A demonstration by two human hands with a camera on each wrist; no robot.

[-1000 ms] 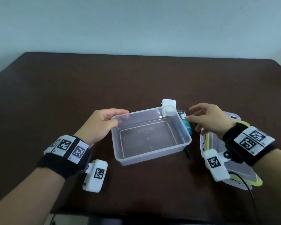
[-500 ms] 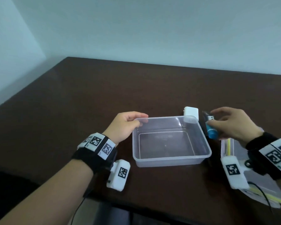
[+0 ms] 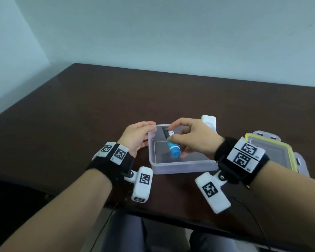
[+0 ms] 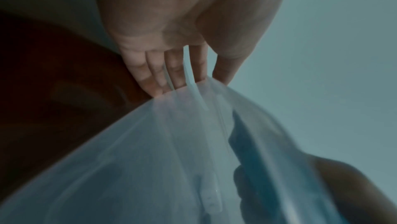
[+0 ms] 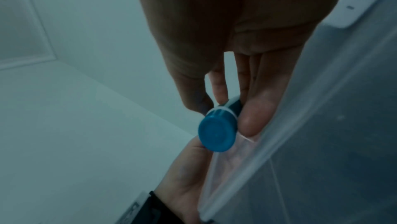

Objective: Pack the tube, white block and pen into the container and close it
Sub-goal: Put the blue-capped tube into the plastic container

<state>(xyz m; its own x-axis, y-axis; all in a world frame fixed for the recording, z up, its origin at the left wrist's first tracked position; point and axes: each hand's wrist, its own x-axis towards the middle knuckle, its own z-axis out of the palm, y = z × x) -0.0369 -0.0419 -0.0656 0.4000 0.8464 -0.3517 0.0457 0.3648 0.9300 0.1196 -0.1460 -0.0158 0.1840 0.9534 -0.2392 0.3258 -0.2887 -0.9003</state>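
My right hand pinches the tube between thumb and fingertips, holding it over the open clear container, its blue cap tilted down toward me and its crimped dark end pointing away. The tube hangs above the container's floor without touching it, as far as I can judge from the head view.

My left hand holds the container's left wall, fingers straight along the outside and the thumb at the rim; whether the thumb hooks inside I cannot tell, since the plastic blurs it.

The white block sits on the dark table just beyond the container's far right corner, partly behind my right hand. The lid, clear with a yellow-green seal, lies flat on the table to the right of the container, behind my right wrist. The pen is not visible to me.
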